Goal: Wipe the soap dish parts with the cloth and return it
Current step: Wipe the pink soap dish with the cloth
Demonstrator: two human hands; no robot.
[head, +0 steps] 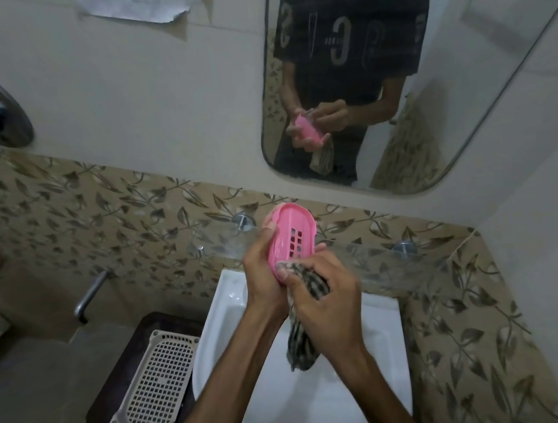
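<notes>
Pink soap dish wiped above the basin

The left hand (260,275) curls its grip round the pink soap dish (292,235), slotted inside facing up; the right hand (324,292) grips the checked cloth (300,343), pressing it on the dish's near end, over the white basin (341,394).

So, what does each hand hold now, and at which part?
The left hand grips the pink soap dish around its lower end. The right hand grips the checked cloth near its upper end, pressing it against the dish's lower edge.
</notes>
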